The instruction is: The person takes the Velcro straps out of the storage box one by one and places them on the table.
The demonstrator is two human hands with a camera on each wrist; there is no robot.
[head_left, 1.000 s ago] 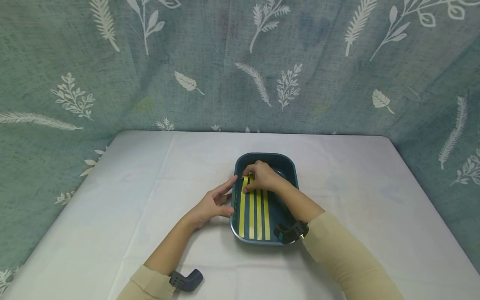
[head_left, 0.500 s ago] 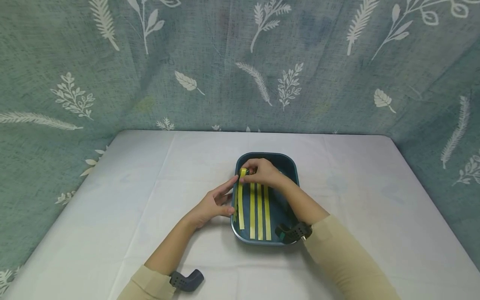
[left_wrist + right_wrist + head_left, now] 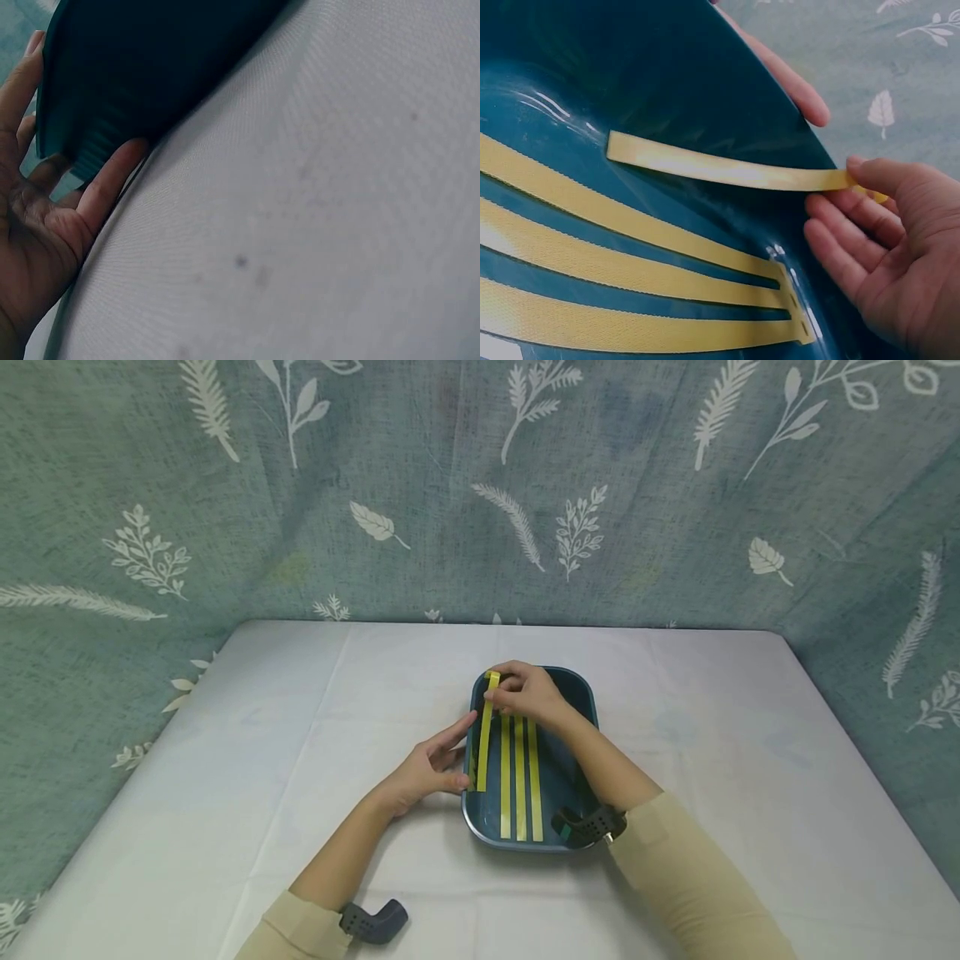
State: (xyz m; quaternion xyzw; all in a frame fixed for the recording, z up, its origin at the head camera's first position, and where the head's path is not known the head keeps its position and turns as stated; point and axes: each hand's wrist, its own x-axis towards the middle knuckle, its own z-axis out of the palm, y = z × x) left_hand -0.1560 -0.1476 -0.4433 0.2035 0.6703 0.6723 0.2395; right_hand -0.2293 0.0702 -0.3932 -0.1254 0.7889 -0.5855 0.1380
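My right hand (image 3: 534, 695) is at the far left corner of a dark teal tray (image 3: 557, 787). It pinches the end of a flat yellow strap (image 3: 720, 171) between thumb and fingers. The strap slants along the tray's left side, its free end pointing toward me. Three more yellow straps (image 3: 520, 781) lie side by side on the tray floor; the right wrist view shows their bent far ends. At the tray's left wall, my left hand (image 3: 420, 777) touches the outside with spread, fairly straight fingers. In the left wrist view, its thumb (image 3: 112, 180) rests against the tray.
A white cloth (image 3: 712, 735) covers the table under the tray. Behind the table hangs a green curtain (image 3: 420, 485) with white leaf prints. Dark bands with camera mounts (image 3: 373, 921) sit on both wrists.
My right hand has moved to the far left with the leftmost strap, lifting it off the tray floor and away from the other three. The left hand and the tray have stayed put.
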